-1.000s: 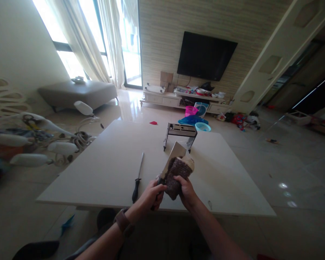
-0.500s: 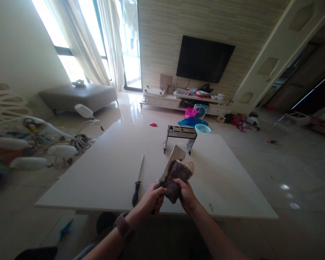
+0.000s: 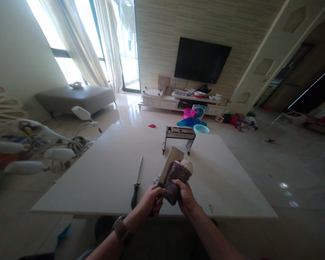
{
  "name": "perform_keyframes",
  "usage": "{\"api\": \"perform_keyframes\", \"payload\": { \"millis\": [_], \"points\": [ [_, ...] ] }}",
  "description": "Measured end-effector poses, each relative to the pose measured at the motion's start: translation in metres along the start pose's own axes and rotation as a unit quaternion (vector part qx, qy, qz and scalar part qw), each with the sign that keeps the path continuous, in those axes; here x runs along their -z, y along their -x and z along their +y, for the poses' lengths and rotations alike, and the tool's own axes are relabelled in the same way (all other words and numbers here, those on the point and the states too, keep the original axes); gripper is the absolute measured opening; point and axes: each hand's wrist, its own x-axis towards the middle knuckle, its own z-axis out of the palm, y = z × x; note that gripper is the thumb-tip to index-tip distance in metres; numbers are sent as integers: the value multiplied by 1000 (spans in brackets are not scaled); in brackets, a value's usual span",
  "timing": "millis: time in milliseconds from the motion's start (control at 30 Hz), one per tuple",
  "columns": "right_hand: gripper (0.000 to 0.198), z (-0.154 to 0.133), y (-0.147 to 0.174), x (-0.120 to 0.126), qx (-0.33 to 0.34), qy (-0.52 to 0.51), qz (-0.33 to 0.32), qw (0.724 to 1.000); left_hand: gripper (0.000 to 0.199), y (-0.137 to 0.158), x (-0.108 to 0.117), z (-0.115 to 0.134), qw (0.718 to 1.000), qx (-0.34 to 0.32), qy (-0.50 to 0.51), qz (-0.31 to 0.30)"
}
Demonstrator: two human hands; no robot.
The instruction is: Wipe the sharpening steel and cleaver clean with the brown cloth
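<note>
My left hand (image 3: 151, 199) is closed around the black handle of a cleaver (image 3: 172, 157), whose broad metal blade points away from me and tilts to the right. In my right hand (image 3: 186, 196) is a thick brown fuzzy cloth (image 3: 176, 182) with a pale underside, bunched against the blade's right side. A lighter bit of material shows at the blade's left edge near the handle. The cloth hides part of the blade. Left of my hands, a sharpening steel (image 3: 137, 187) with a black handle lies on the white table (image 3: 97, 173).
Beyond the cleaver, a knife block stand (image 3: 180, 133) stands on the table. A small clear object (image 3: 211, 208) lies near the front edge at right. On the floor past the table are a light blue basket (image 3: 201, 129) and a pink basket (image 3: 189, 113). A lamp (image 3: 60, 154) is at left.
The view has shifted slightly. Both hands keep their grips, and the cloth stays against the blade; slightly more pale material shows at the blade's left side.
</note>
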Motion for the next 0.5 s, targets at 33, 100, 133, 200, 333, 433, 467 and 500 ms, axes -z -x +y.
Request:
{"api": "perform_keyframes", "payload": {
  "millis": [33,100,133,200,333,433,467,500],
  "points": [
    [37,0,0,-1,2,-3,1,1000,32,1,0,0,1000,1,6,-1],
    [38,0,0,-1,9,-10,1,1000,34,2,-2,1,1000,-1,15,-1],
    [38,0,0,-1,13,-13,0,1000,35,3,-2,2,1000,-3,17,1],
    [39,0,-1,0,13,-16,-3,1000,36,5,-4,3,1000,-4,13,4],
    [40,-5,-3,2,12,-15,8,1000,40,4,-4,6,1000,12,5,-3],
    [41,-9,-3,2,20,-18,19,999,45,2,-4,5,999,32,10,-4],
    [41,-10,-3,2,25,-23,19,999,47,2,-4,5,999,37,15,-3],
    [42,-11,-3,2,29,-29,14,999,48,1,-4,4,999,43,22,-6]
  ]
}}
